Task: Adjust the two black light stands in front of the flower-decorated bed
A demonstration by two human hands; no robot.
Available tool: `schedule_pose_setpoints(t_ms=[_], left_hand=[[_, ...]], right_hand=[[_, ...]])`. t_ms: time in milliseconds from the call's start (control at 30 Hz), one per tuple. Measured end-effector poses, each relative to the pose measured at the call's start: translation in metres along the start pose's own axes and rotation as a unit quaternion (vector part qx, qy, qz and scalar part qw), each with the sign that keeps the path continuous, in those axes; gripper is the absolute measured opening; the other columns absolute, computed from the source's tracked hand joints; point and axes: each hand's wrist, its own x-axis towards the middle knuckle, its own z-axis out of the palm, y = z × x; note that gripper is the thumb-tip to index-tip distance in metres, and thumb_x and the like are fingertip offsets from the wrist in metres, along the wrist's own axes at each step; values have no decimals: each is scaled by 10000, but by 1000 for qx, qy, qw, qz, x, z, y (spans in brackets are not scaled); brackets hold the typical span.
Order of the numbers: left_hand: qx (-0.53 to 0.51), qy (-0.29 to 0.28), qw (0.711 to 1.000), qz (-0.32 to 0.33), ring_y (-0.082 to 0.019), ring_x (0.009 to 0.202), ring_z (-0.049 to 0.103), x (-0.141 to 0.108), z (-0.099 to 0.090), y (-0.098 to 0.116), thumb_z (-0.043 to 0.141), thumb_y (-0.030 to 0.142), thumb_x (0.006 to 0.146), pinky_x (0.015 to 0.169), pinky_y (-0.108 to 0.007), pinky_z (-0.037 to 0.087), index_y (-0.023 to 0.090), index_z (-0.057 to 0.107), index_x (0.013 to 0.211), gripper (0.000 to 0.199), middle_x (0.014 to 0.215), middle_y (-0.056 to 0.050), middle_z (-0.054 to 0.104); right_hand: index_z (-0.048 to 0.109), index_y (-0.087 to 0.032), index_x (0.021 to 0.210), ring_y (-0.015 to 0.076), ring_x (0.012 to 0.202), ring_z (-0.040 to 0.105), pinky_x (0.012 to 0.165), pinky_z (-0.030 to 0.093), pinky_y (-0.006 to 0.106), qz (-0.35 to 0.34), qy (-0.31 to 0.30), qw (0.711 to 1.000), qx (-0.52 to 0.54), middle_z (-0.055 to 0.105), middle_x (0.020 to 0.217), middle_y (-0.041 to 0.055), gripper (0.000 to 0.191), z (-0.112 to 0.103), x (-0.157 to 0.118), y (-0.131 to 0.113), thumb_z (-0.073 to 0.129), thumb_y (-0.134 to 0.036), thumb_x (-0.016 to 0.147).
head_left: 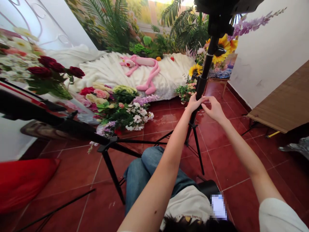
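Observation:
In front of me stands a black tripod [204,69] with a dark device [227,5] mounted on top, cut off by the upper edge of the view. My left hand [193,103] is closed around the tripod's column, low on its thicker part. Just right of the column is my right hand [212,108], its thumb and fingertips drawn together beside the left hand's fingers. Whatever the right fingertips pinch, if anything, is hidden or too small to make out. The tripod's spread legs [198,149] rest on the red tiled floor [217,161].
A second black tripod [108,145] crosses the left side. Artificial flowers [125,106] are clustered beyond it. Behind lies a pink plush toy [146,62] on white cloth [103,71]. At right are a brown panel [285,93] and a painting [227,66]. A red cloth [24,180] lies left.

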Motion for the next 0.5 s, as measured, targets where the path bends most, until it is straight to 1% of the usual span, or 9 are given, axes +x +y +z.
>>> schedule_pose_setpoints(t_ms=[67,133,200,233,333,400,500], left_hand=[[14,-4,1000,-13,-100,647,570,-3,-1,7,781,227,728,704,-250,503,183,597,724,190,688,24,615],[17,-7,999,-29,-93,630,556,-5,-2,13,779,234,739,687,-241,488,187,587,708,201,666,34,599],[18,-14,999,-39,-89,625,552,-6,-3,17,790,234,727,675,-237,480,187,586,704,211,672,35,603],[18,-19,999,-43,-88,621,548,-6,-3,19,799,236,715,667,-236,477,186,588,703,217,677,35,607],[18,-26,999,-42,-85,622,541,-5,-5,21,824,255,680,655,-230,469,183,596,703,241,687,33,615],[18,-30,999,-36,-85,631,541,-5,-6,21,826,273,678,664,-227,470,180,600,705,245,681,33,614],[16,-39,998,-38,-85,628,541,-6,-7,20,811,285,701,670,-231,471,180,606,713,230,669,33,604]], right_hand=[[608,-194,1123,286,1078,608,966,511,468,14,-18,1000,-20,632,1118,140,248,-4,-11,7,533,-308,915],[598,-186,1139,304,1056,605,926,515,474,19,-40,997,-60,645,1121,149,288,-3,-16,8,570,-334,894],[598,-182,1140,317,1041,596,878,517,462,20,-51,994,-99,656,1124,160,312,2,-16,5,594,-355,880],[606,-181,1116,319,1030,592,852,515,448,23,-52,992,-115,664,1109,165,296,5,-14,3,596,-361,881],[623,-182,983,309,981,592,768,490,387,48,-54,988,-140,683,1037,177,209,13,-9,-3,583,-369,898],[610,-192,896,278,892,604,707,455,346,81,-58,987,-123,693,967,156,217,17,-7,-4,580,-406,905],[563,-212,776,214,723,586,650,397,303,122,-55,990,-39,679,803,87,346,18,-9,1,565,-532,907]])
